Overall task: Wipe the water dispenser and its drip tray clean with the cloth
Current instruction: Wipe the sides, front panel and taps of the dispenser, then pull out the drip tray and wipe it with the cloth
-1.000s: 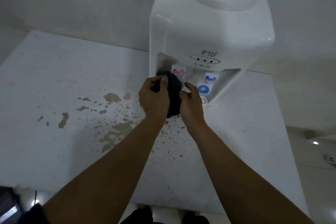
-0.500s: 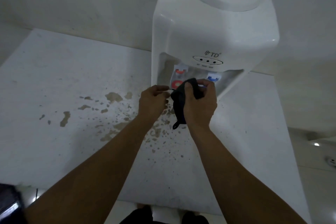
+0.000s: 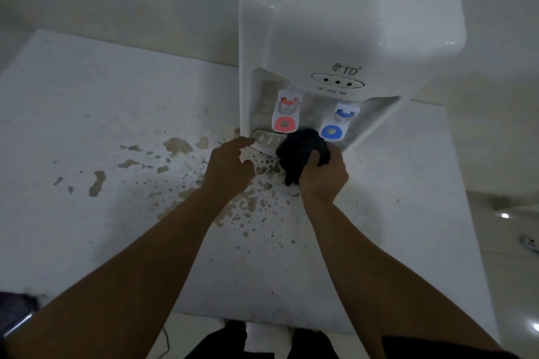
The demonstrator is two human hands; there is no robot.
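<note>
A white water dispenser (image 3: 344, 26) stands at the back of a white counter, with a red tap (image 3: 286, 114) on the left and a blue tap (image 3: 335, 125) on the right. Its slotted drip tray (image 3: 265, 138) sits at the base. My right hand (image 3: 323, 175) grips a bunched dark cloth (image 3: 300, 151) pressed on the tray's right part, below the taps. My left hand (image 3: 229, 166) rests at the tray's left front edge, fingertips touching it, holding nothing. The cloth hides the tray's right side.
The white counter (image 3: 116, 125) carries brown stains and splatter (image 3: 180, 151) in front of and left of the dispenser. A wall runs behind. The counter's right edge drops to a shiny floor (image 3: 510, 242). A dark object (image 3: 14, 312) sits at the lower left.
The cloth passed from my left hand to my right, then moved down from the taps onto the drip tray. My left hand let go and shifted to the tray's left edge.
</note>
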